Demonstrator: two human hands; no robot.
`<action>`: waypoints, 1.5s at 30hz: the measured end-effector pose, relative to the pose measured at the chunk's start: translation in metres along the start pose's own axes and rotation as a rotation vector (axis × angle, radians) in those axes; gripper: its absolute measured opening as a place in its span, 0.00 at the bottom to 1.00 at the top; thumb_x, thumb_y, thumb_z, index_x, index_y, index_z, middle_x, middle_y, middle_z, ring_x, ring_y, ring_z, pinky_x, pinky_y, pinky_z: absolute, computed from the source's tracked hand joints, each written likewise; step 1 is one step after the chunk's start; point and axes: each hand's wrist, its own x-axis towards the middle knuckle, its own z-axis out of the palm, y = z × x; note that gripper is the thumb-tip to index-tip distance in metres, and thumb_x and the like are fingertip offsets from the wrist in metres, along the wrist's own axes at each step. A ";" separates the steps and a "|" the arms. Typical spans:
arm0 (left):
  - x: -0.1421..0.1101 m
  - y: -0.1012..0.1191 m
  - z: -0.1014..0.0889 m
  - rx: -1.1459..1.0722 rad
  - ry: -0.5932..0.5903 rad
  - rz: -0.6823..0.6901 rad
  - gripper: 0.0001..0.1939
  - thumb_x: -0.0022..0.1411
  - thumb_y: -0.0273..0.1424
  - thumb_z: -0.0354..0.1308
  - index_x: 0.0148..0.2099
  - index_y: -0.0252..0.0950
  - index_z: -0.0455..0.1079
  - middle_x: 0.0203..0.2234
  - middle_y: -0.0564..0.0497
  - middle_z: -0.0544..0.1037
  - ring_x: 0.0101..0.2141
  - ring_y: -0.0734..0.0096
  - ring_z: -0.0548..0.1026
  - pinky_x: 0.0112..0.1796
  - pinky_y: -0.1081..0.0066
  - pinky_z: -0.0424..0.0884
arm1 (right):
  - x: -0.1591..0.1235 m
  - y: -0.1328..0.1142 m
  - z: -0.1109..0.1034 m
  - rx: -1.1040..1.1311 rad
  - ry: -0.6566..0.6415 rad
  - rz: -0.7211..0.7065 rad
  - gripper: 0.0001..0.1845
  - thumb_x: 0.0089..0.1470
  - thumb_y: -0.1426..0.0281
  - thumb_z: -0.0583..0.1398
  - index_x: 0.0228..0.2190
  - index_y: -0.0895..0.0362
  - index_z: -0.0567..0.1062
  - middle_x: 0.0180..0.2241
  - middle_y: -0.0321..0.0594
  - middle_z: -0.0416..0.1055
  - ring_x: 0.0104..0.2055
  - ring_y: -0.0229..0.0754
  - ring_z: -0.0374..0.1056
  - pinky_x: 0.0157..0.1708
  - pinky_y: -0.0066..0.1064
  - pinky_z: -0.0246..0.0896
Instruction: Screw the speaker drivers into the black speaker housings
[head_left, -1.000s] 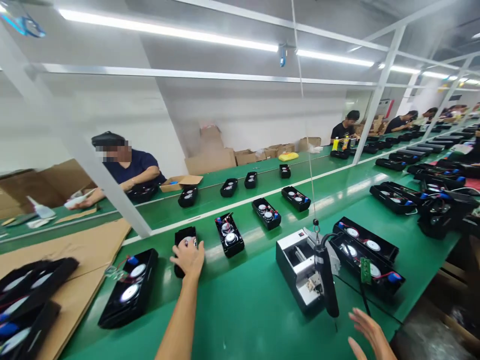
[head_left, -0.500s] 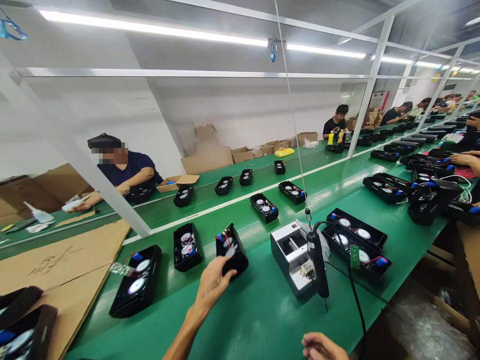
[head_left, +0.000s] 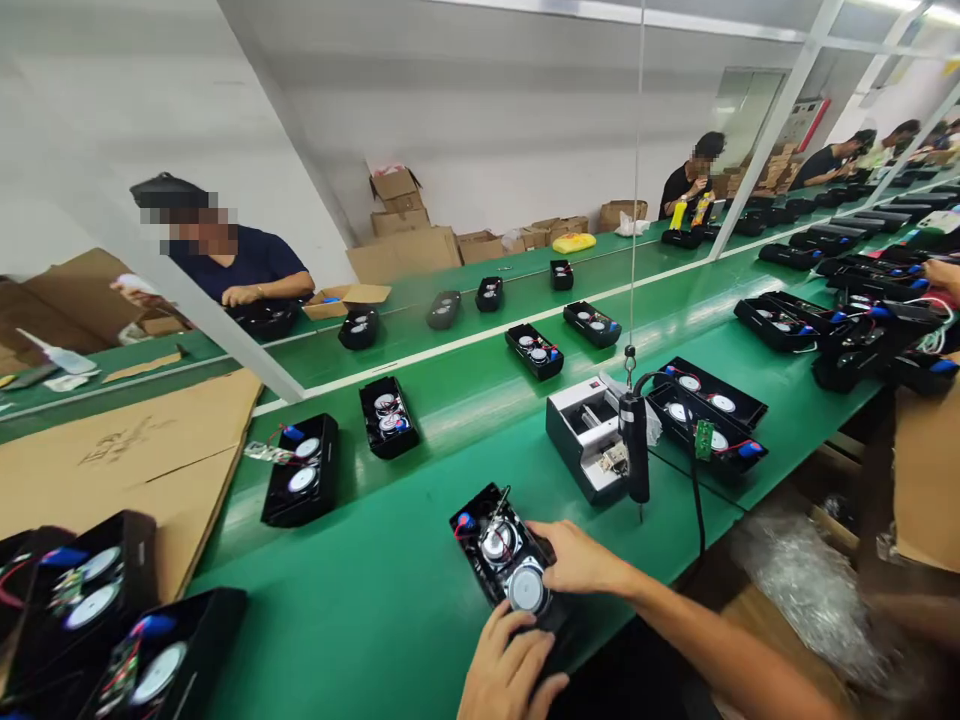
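Note:
A black speaker housing (head_left: 480, 505) lies right in front of me on the green table. Two round speaker drivers, red wires and a blue part show inside it. My left hand (head_left: 506, 665) is curled over the near end of this housing, fingertips by the closest driver. From the right, my right hand (head_left: 581, 560) grips the housing's side, its fingers partly hidden against the driver. Behind it, a black electric screwdriver (head_left: 634, 450) hangs on a cable in front of a grey-and-black screw feeder (head_left: 589, 440).
More open housings stand on the belt (head_left: 388, 417), at the left (head_left: 304, 470), on cardboard (head_left: 202, 450) and beyond the feeder (head_left: 705, 400). A co-worker (head_left: 225, 250) sits across the line at left. A white frame post (head_left: 225, 320) slants down at left.
The housing my left hand held near the belt is now closer to me, turned around. My right hand has come onto it. The view has tilted down.

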 end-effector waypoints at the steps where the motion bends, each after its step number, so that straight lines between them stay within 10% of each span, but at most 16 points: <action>1: -0.001 0.004 -0.003 -0.028 -0.005 0.001 0.09 0.70 0.31 0.61 0.50 0.44 0.78 0.31 0.51 0.85 0.40 0.60 0.85 0.53 0.56 0.85 | 0.005 -0.005 -0.008 -0.105 -0.060 -0.005 0.35 0.42 0.77 0.65 0.54 0.55 0.85 0.44 0.41 0.88 0.43 0.52 0.83 0.41 0.32 0.73; 7: 0.008 -0.006 -0.044 -0.005 -0.153 -0.030 0.15 0.69 0.22 0.58 0.49 0.46 0.80 0.36 0.53 0.85 0.49 0.61 0.84 0.60 0.54 0.81 | 0.054 -0.032 -0.058 -0.315 -0.440 -0.076 0.34 0.38 0.86 0.61 0.45 0.52 0.91 0.37 0.34 0.89 0.42 0.44 0.83 0.38 0.24 0.70; 13: 0.014 -0.018 -0.062 0.061 -0.151 -0.050 0.13 0.70 0.21 0.60 0.50 0.42 0.79 0.39 0.49 0.85 0.52 0.59 0.83 0.54 0.59 0.84 | 0.051 -0.058 -0.033 -0.297 -0.253 -0.094 0.13 0.59 0.67 0.67 0.43 0.55 0.90 0.40 0.39 0.88 0.43 0.44 0.81 0.46 0.28 0.69; 16: 0.016 -0.013 -0.061 0.045 -0.058 -0.127 0.12 0.70 0.21 0.61 0.49 0.42 0.79 0.39 0.48 0.84 0.49 0.60 0.83 0.50 0.62 0.86 | 0.043 -0.066 -0.004 -0.383 -0.208 -0.056 0.19 0.56 0.55 0.73 0.45 0.52 0.89 0.39 0.39 0.89 0.44 0.48 0.82 0.43 0.32 0.68; 27: 0.014 -0.007 -0.060 0.041 0.000 -0.440 0.12 0.74 0.23 0.56 0.51 0.43 0.76 0.48 0.46 0.80 0.47 0.64 0.83 0.49 0.61 0.84 | -0.019 -0.031 -0.025 -0.347 -0.178 -0.495 0.15 0.68 0.75 0.60 0.47 0.55 0.87 0.44 0.43 0.88 0.44 0.45 0.81 0.46 0.33 0.72; 34: 0.026 -0.005 -0.063 0.033 -0.268 -0.292 0.11 0.72 0.32 0.61 0.55 0.41 0.77 0.60 0.41 0.79 0.65 0.47 0.73 0.63 0.44 0.74 | -0.055 -0.031 0.003 -0.852 -0.259 -0.506 0.13 0.68 0.78 0.60 0.48 0.58 0.82 0.43 0.44 0.86 0.42 0.47 0.77 0.39 0.38 0.64; 45: 0.027 -0.010 -0.049 0.140 -0.491 -0.143 0.15 0.61 0.32 0.71 0.51 0.39 0.81 0.61 0.50 0.81 0.70 0.43 0.68 0.74 0.44 0.60 | -0.058 -0.023 0.008 -0.849 -0.362 -0.514 0.14 0.60 0.80 0.61 0.46 0.60 0.79 0.42 0.42 0.82 0.41 0.46 0.75 0.41 0.39 0.65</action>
